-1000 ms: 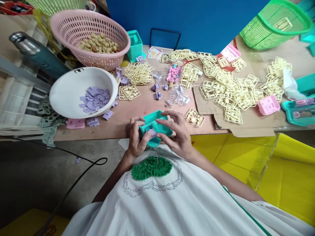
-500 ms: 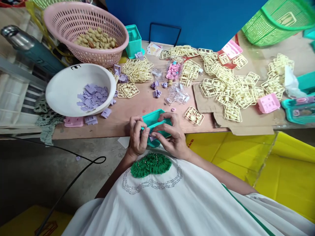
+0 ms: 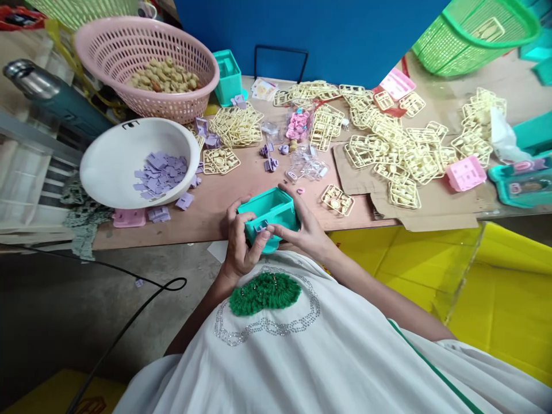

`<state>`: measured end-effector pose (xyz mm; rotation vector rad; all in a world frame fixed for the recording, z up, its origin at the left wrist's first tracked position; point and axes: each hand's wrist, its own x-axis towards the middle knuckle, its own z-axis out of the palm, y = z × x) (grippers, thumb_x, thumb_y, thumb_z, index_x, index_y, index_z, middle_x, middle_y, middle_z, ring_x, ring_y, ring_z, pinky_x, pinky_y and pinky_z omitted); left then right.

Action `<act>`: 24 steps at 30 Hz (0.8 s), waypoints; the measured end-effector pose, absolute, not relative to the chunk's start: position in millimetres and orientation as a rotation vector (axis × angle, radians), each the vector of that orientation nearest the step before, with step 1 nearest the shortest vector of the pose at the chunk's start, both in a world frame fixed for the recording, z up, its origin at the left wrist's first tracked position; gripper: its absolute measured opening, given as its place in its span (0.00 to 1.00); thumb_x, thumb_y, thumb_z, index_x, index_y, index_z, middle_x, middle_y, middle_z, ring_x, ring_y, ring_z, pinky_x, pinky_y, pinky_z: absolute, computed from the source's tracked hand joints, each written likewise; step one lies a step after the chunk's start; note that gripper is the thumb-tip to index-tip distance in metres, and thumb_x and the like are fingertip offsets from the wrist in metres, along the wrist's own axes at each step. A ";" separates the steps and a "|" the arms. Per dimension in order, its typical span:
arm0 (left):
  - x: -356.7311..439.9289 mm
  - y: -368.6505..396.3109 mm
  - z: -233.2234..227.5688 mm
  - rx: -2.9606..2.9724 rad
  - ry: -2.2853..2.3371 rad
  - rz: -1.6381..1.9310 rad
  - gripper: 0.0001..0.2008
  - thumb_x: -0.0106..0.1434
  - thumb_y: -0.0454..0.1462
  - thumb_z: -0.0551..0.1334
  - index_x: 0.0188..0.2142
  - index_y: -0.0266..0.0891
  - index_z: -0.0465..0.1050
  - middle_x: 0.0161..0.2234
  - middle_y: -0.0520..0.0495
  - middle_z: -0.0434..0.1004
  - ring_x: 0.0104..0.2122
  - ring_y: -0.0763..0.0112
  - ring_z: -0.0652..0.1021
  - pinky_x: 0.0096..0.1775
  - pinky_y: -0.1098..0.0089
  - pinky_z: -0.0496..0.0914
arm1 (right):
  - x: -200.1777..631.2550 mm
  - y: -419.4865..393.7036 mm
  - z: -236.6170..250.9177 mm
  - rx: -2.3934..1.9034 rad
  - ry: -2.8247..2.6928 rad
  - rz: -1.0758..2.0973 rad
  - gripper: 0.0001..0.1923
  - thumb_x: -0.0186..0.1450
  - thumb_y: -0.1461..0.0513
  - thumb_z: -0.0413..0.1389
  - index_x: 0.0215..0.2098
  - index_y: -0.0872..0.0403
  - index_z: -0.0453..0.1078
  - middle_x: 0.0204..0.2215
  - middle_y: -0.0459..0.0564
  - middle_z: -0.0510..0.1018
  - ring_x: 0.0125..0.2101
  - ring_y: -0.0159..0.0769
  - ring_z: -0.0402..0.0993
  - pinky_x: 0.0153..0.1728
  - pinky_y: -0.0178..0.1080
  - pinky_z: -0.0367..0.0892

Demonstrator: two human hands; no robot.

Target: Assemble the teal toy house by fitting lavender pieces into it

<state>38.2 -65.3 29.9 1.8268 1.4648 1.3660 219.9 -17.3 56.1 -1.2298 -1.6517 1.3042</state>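
Both of my hands hold a small teal plastic box (image 3: pixel 268 214) at the near edge of the wooden table (image 3: pixel 224 201), close to my chest. My left hand (image 3: pixel 240 244) grips its left side and front. My right hand (image 3: pixel 302 227) wraps its right side, with the thumb pressing a small lilac piece (image 3: pixel 261 228) on the box's front face. A white bowl (image 3: pixel 116 167) holding several lilac plastic pieces (image 3: pixel 160 174) stands to the left of my hands.
A pink basket (image 3: pixel 146 69) of tan pieces stands at the back left, with another teal box (image 3: pixel 227 77) beside it. Cream plastic part frames (image 3: pixel 397 152) cover the table's right half. A pink part (image 3: pixel 464 173), a green basket (image 3: pixel 474 34) and a yellow bin (image 3: pixel 495 287) lie right.
The teal box has been turned in my hands so that its open top faces up and away. My right fingers have moved from over the box to its right side.
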 end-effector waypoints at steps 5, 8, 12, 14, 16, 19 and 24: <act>40.0 -64.3 28.2 1.803 1.401 1.428 0.10 0.75 0.45 0.59 0.49 0.44 0.64 0.57 0.39 0.67 0.60 0.56 0.72 0.59 0.53 0.71 | 216.9 -16.7 55.5 -1.227 -1.670 1.294 0.51 0.62 0.35 0.64 0.74 0.47 0.55 0.71 0.59 0.65 0.70 0.54 0.62 0.70 0.57 0.61; 34.8 -54.5 28.9 1.658 1.408 1.430 0.14 0.74 0.50 0.58 0.48 0.44 0.66 0.54 0.40 0.70 0.56 0.57 0.74 0.57 0.56 0.72 | 212.7 -11.8 54.4 -1.253 -1.652 1.284 0.52 0.62 0.34 0.63 0.74 0.48 0.56 0.72 0.59 0.63 0.71 0.55 0.61 0.70 0.55 0.62; 19.5 -26.7 29.6 1.225 1.312 1.283 0.20 0.71 0.58 0.59 0.46 0.45 0.67 0.41 0.48 0.75 0.41 0.64 0.78 0.43 0.66 0.75 | 207.9 -0.9 48.9 -1.235 -1.582 1.357 0.49 0.65 0.34 0.60 0.74 0.47 0.57 0.71 0.59 0.66 0.66 0.54 0.69 0.65 0.56 0.69; 13.0 -11.4 29.5 1.091 1.252 1.242 0.22 0.69 0.60 0.61 0.45 0.45 0.69 0.37 0.50 0.75 0.37 0.66 0.77 0.39 0.68 0.74 | 206.3 4.5 44.4 -1.232 -1.576 1.352 0.49 0.64 0.34 0.60 0.74 0.47 0.58 0.68 0.60 0.69 0.62 0.53 0.73 0.62 0.56 0.72; 9.5 1.2 29.4 1.076 1.232 1.248 0.24 0.67 0.61 0.62 0.46 0.44 0.72 0.39 0.49 0.77 0.38 0.66 0.78 0.40 0.68 0.74 | 205.2 8.8 39.9 -1.239 -1.601 1.280 0.47 0.65 0.35 0.60 0.74 0.47 0.59 0.68 0.61 0.69 0.61 0.53 0.73 0.61 0.57 0.72; 7.9 11.7 29.1 1.099 1.236 1.250 0.26 0.69 0.61 0.60 0.49 0.43 0.75 0.46 0.45 0.81 0.44 0.63 0.80 0.45 0.66 0.76 | 205.3 12.4 35.8 -1.230 -1.665 1.150 0.44 0.68 0.37 0.58 0.74 0.48 0.59 0.70 0.63 0.66 0.66 0.53 0.67 0.65 0.58 0.68; 1.0 8.3 33.5 1.043 1.218 1.261 0.29 0.65 0.59 0.67 0.56 0.41 0.76 0.57 0.40 0.80 0.55 0.58 0.80 0.54 0.62 0.76 | 212.3 11.4 34.5 -1.155 -1.798 1.023 0.43 0.71 0.42 0.58 0.76 0.49 0.54 0.72 0.66 0.62 0.72 0.54 0.59 0.68 0.61 0.64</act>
